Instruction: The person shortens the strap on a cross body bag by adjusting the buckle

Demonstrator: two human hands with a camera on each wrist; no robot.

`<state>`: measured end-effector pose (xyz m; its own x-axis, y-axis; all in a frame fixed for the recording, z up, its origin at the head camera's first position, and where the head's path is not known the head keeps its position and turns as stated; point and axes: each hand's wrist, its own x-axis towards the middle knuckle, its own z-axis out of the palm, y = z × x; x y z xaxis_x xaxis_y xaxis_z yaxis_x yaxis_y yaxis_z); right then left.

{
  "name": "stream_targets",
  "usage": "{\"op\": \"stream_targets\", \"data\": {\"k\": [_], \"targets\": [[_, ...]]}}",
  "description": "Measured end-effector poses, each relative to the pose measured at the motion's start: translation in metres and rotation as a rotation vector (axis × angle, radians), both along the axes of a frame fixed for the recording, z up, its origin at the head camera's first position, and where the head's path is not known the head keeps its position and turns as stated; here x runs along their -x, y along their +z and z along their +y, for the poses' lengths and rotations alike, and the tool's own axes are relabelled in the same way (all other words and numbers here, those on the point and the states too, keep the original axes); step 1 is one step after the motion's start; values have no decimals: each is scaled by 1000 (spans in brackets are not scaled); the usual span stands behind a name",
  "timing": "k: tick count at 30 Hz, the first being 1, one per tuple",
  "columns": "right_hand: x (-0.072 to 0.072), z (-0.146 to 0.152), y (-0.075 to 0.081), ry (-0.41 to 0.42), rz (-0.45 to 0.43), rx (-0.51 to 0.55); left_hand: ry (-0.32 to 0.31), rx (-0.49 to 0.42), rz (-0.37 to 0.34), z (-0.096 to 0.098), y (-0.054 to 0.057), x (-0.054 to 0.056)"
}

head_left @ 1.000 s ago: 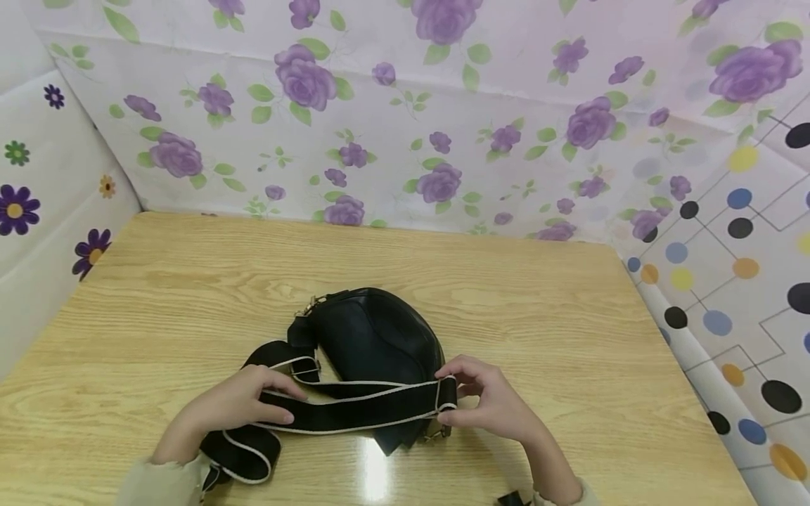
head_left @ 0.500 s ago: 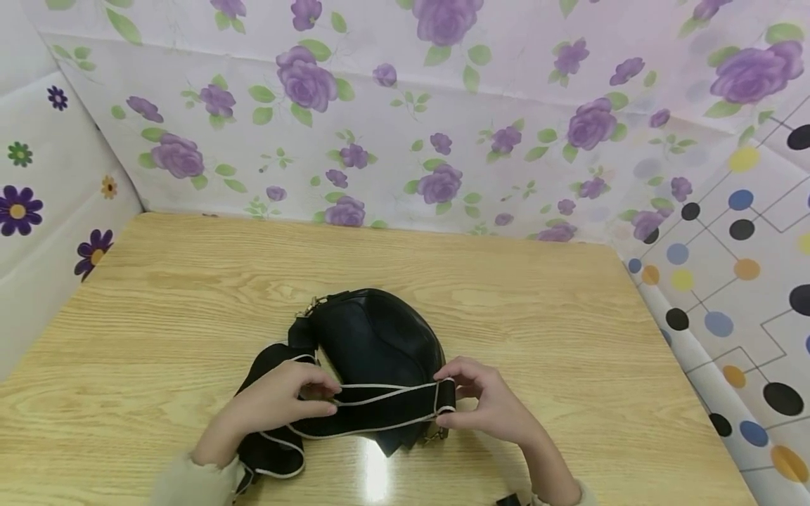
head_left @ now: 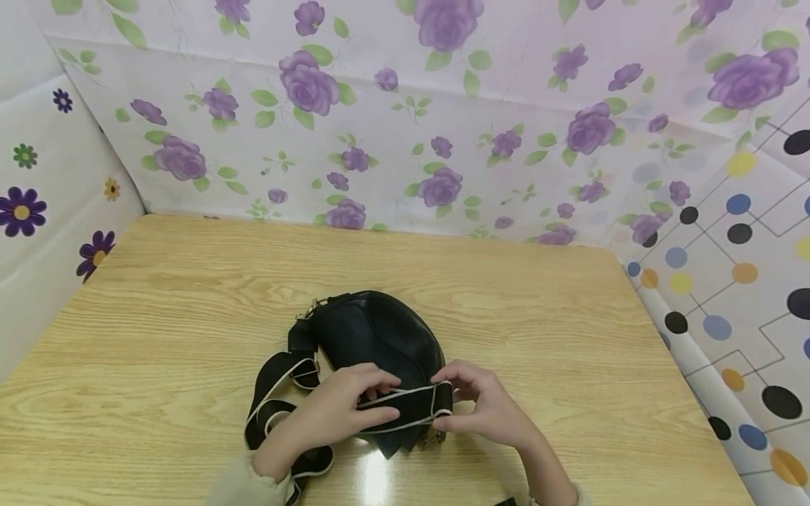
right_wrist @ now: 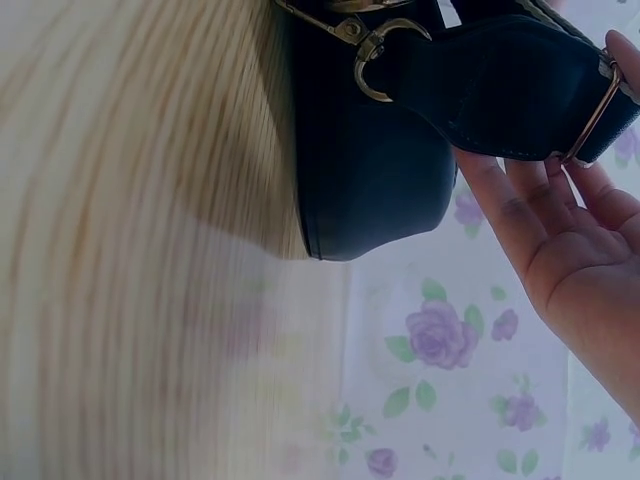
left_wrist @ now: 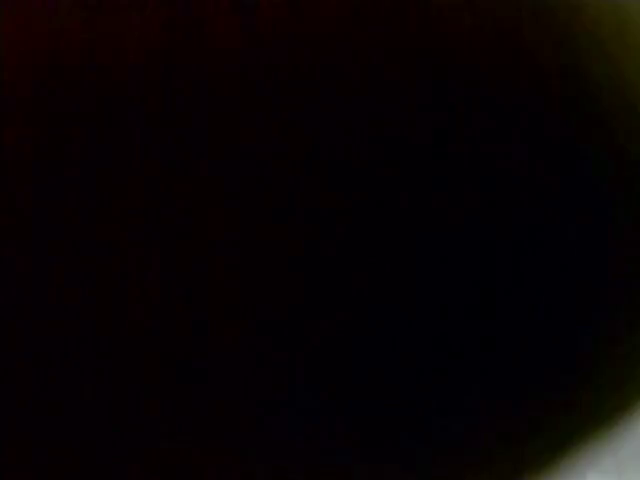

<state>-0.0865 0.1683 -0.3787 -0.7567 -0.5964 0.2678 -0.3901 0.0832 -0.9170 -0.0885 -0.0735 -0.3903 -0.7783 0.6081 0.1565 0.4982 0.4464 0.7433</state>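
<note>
A black half-moon shoulder bag [head_left: 370, 330] stands on the table in the head view. Its wide black strap [head_left: 414, 405], edged in white, is drawn across the bag's front. My right hand [head_left: 484, 404] holds the strap's right end, thumb and fingers at its two edges by the metal slider. My left hand [head_left: 348, 404] pinches the strap a little further left, over the bag's lower front. In the right wrist view, a leather strap end [right_wrist: 490, 85] hooks to the bag by a gold clasp [right_wrist: 375, 60], and the right fingers support it from beneath. The left wrist view is almost wholly dark.
Loose strap folds [head_left: 275, 393] lie left of the bag, partly under the left forearm. The wooden table [head_left: 538, 302] meets a flowered sheet [head_left: 392, 140] behind and a dotted sheet [head_left: 715, 327] at right. A small black piece [head_left: 506, 502] shows at the bottom edge.
My left hand has slid right along the strap toward the right hand, and the loose folds on the left have shifted with it. The right hand and bag have hardly moved.
</note>
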Motion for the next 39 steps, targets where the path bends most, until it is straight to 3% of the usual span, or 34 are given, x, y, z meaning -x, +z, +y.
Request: {"op": "stream_targets", "data": {"k": [8,15,19,27,39], "targets": [[-2,-4,4,7,15,-12,-10,-78,-59,15,-2,-3],[-2,-7,4,25,9,-2,-48,-106,-174,24,-3,-3],[-3,-9,5,27,5,-4,-53,-116,-180,27,-3,-3],[-2,-8,5,45,28,1,-50,-181,-241,25,-5,-1],[1,-3,5,61,34,-2,-119,-264,-327,16,0,4]]}}
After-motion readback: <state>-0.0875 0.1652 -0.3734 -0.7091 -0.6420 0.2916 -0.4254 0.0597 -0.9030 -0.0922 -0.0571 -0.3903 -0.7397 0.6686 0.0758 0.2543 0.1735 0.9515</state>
